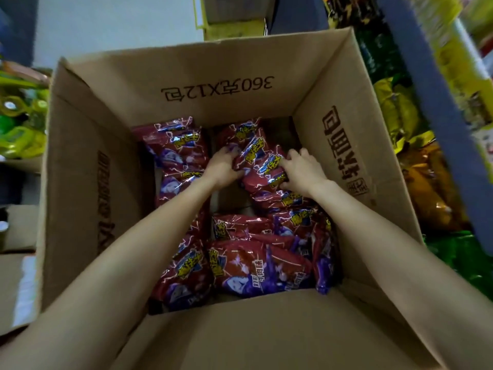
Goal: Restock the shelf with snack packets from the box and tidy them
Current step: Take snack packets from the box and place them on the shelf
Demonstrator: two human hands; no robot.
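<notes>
A large open cardboard box (112, 166) fills the view, with several red and purple snack packets (240, 265) lying inside it. Both my arms reach down into the box. My left hand (222, 166) and my right hand (301, 169) press from either side on a small bunch of red snack packets (260, 158) at the far right of the box floor. More packets (176, 153) lie flat along the left side. Bare cardboard shows between the piles.
Shelves (450, 102) on the right hold yellow, green and orange bags (400, 110). Green and yellow goods (18, 124) sit on the left. Another carton (232, 14) stands beyond the box, and flat cardboard (16, 279) lies at lower left.
</notes>
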